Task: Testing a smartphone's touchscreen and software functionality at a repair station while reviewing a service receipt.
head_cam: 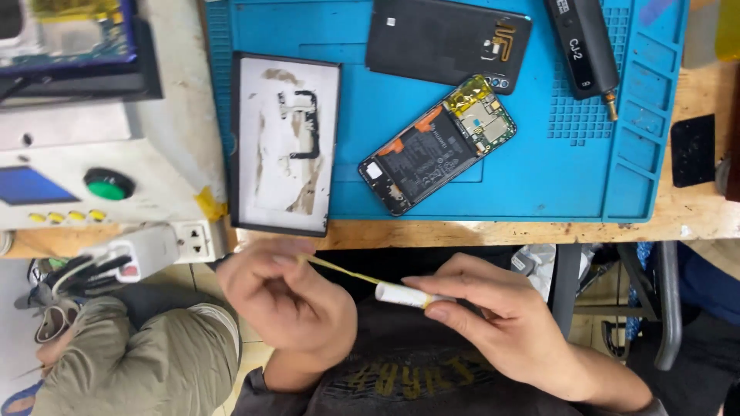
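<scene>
My right hand grips a small white roll of tape below the table edge. A thin yellow strip runs from the roll up to my left hand, whose fingertips pinch its free end. On the blue work mat lies an opened phone with battery and circuit board showing. Its dark back cover rests above it. A white-faced screen panel with a black frame lies at the mat's left edge.
A black pen-shaped tool lies at the mat's upper right. A white machine with a green button stands at left, a power strip below it. A small black square pad sits on the wooden bench at right.
</scene>
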